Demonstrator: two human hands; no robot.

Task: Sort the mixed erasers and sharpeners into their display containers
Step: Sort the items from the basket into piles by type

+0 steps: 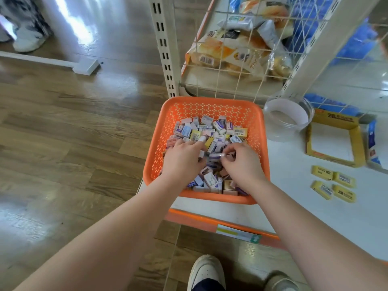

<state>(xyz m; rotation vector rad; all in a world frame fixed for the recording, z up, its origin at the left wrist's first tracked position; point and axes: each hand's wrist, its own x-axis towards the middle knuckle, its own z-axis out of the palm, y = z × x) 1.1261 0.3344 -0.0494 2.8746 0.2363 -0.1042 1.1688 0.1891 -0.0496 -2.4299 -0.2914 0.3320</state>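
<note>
An orange perforated basket (210, 108) on a white shelf holds a heap of several small boxed erasers and sharpeners (212, 128). Both my hands are down in the heap. My left hand (182, 157) lies palm down on the pieces, its taped fingertip pointing forward. My right hand (241, 160) has its fingers curled, pinching a small pale piece (218, 155) at the middle of the basket. An empty clear round jar (287, 118) and an empty yellow display box (333, 143) stand to the right. Several yellow erasers (333, 183) lie loose on the shelf.
The white shelf (315, 206) has an orange front edge with a price label (237, 233). A wire grid panel (241, 59) with bagged bread behind it rises at the back. Wooden floor lies to the left; my shoe (206, 271) is below, another person's feet at top left.
</note>
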